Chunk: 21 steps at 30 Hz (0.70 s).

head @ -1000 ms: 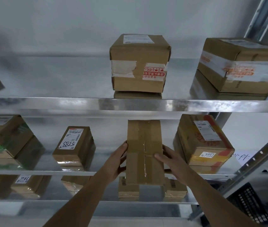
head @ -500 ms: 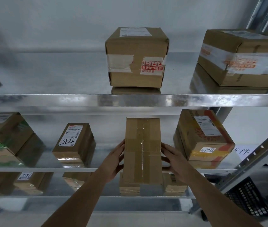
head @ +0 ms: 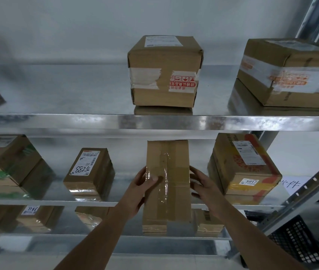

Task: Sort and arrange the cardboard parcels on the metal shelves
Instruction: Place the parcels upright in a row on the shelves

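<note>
Between "5288" parcel [head: 90,169] and "5917" parcel [head: 244,164], middle shelf [head: 37,203]: taped parcel [head: 167,184], long axis front-to-back, near end overhanging shelf lip. Left hand [head: 142,187] grips left flank, thumb over top; right hand [head: 203,185] on right flank, fingers straight. Both equally near.

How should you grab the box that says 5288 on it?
Take the 5288 box by its two long side faces, reaching in from the front. It lies lengthwise into the middle shelf, with open shelf on both sides for the fingers.
</note>
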{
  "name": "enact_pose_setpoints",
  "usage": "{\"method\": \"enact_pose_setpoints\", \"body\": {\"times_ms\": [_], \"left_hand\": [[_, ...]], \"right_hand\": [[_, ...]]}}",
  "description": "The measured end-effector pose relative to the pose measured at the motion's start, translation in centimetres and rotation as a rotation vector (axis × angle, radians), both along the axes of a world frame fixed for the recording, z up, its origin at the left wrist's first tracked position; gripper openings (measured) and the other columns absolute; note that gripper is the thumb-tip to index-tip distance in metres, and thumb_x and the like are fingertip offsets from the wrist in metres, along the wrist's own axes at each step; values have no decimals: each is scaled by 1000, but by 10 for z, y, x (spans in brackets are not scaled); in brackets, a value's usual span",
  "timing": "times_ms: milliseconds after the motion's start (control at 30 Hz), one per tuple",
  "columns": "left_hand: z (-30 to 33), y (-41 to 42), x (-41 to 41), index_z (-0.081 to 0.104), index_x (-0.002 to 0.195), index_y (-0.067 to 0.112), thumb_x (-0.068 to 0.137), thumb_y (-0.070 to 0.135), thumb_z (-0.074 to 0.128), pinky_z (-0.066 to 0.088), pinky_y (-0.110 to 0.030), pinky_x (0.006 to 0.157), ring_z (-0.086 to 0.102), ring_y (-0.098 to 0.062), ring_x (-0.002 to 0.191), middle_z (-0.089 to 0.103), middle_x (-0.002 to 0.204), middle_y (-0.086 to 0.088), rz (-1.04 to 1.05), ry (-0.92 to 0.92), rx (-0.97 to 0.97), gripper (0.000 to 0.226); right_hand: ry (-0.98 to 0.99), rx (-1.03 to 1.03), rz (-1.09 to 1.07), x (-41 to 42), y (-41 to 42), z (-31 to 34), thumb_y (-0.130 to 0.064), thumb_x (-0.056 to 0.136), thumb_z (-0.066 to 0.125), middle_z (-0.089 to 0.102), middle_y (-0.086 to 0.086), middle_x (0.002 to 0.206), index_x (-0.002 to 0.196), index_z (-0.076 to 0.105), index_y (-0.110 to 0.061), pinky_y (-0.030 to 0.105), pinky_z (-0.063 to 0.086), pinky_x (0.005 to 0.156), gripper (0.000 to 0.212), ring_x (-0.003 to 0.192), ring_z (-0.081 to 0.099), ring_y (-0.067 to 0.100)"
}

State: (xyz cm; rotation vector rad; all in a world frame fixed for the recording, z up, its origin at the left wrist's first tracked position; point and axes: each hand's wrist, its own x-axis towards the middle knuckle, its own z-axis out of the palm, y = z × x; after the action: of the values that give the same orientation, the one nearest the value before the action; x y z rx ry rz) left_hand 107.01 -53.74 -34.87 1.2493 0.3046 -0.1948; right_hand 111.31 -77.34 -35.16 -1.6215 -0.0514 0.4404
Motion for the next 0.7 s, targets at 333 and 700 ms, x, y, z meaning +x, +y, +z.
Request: {"method": "enact_pose_setpoints", "body": {"times_ms": [333,700], "left_hand": [[13,-4,5,56,136,22,82,31,71,62,-33,75,75,-22,101,77,115,-3,-51,-15,-27,57],[8,4,25,69,125,19,107,8,48,56,-26,82,69,-19,109,74,114,-3,93,5,257,30]], "right_hand": [[240,118,42,9,-20,2,-57,70,84,75,4,117,133,57,-18,50,55,94,78,111,71,23],[318,48,-80,18,-27,6,-58,99,46,65,2,132,133,60,-27,52,51,99,48,122,60,30]]}}
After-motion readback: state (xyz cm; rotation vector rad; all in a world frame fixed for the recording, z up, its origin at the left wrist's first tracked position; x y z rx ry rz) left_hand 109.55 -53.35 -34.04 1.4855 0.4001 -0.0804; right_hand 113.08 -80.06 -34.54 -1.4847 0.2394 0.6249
